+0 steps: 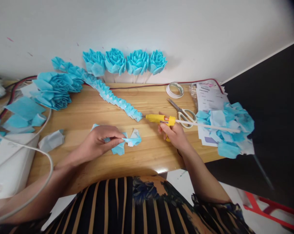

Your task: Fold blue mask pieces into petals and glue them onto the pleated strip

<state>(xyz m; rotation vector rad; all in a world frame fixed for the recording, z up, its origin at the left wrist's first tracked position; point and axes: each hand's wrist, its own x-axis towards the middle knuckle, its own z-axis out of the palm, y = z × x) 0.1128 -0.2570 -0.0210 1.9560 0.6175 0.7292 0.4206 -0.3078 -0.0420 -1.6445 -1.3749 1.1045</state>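
My left hand (104,139) pinches a small folded blue petal (132,140) between thumb and fingertips, just above the table. More blue pieces (118,149) lie under and beside that hand. In my right hand (173,133) is a yellow hot glue gun (160,119), with a long white glue stick (207,125) coming out of its back. Its nozzle points left and is close to the near end of a long row of folded blue petals (117,100); whether they touch I cannot tell.
Several blue flowers (115,61) on sticks lean at the wall, and more flowers (55,89) lie at left. Scissors (186,117), a tape roll (174,90) and a heap of blue pieces (234,123) on papers are at right. A white power bank (14,162) and cable (51,162) lie at left.
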